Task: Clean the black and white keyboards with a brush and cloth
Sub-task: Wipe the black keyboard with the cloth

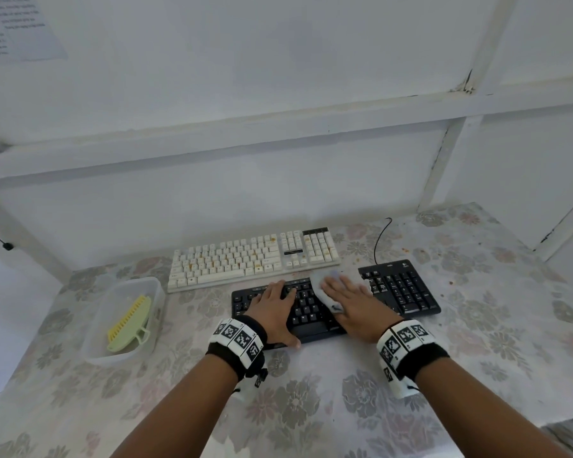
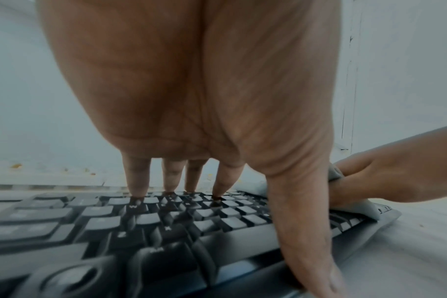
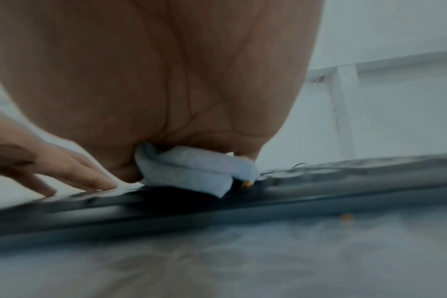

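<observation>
The black keyboard lies at the front of the table, with the white keyboard just behind it, speckled with orange crumbs. My left hand rests on the black keyboard's left half, its straight fingertips on the keys and the thumb at the front edge. My right hand lies flat on a pale blue cloth and presses it onto the middle keys. In the right wrist view the folded cloth shows under my palm, on the black keyboard. A yellow-green brush lies apart.
The brush sits in a clear plastic tub at the left. A black cable runs from the black keyboard to the wall. Orange crumbs dot the flowered tablecloth at the right. White wall panels close off the back and right.
</observation>
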